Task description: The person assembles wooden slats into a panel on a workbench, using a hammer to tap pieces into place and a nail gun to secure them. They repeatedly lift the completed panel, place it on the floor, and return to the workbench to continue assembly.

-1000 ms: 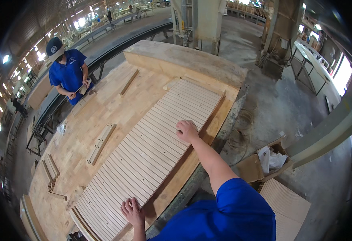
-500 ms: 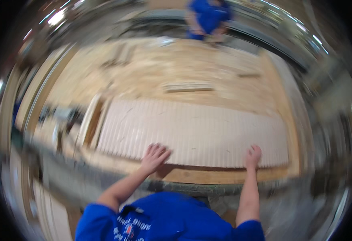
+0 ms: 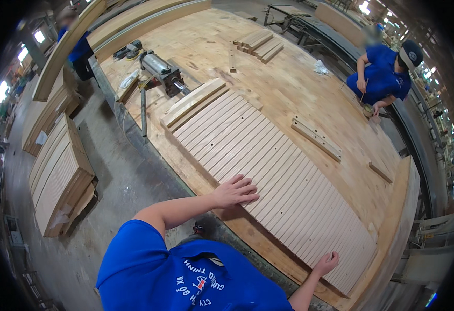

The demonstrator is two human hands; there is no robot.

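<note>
Workshop desk, broad, pale wood. One slatted panel, lying flat along the near side. Left hand: fingers a little apart, laid on the panel's near edge. Right hand: fingers curled, at the same edge; whether it grips, I cannot tell. Against a second ago: both hands further right along the panel.

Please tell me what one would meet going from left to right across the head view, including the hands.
Stack of grooved panels, silver metal cylinder, left hand, right hand, short wooden stick.
</note>
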